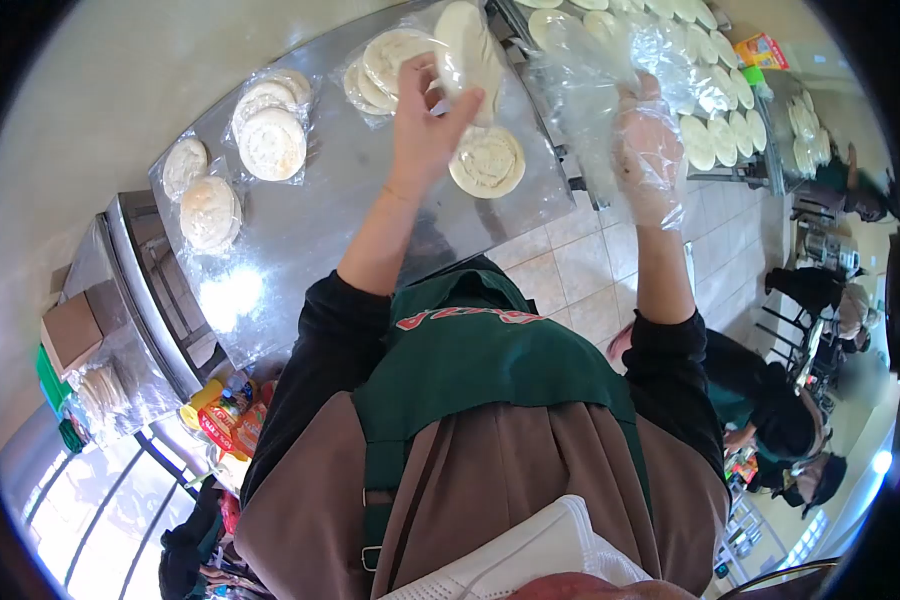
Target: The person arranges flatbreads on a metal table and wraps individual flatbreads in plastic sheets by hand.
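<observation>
My bare left hand (428, 125) is over the metal table (320, 215), its thumb and fingers apart. Beside its fingertips is a flat round bread in clear plastic (467, 50); whether they touch it is unclear. Just below that lies a bare round bread (487, 162), and a bagged stack of breads (395, 62) is behind the hand. My right hand (650, 150), in a clear plastic glove, is raised right of the table. Its fingers are closed on crumpled clear plastic (585, 95), which spreads to both sides and blurs in places.
More bagged breads (272, 144) lie on the table's left part. Rows of pale dough rounds (722, 140) cover a rack at upper right. A cardboard box (72, 335) stands far left. Several people (785, 410) are at the right, others at lower left.
</observation>
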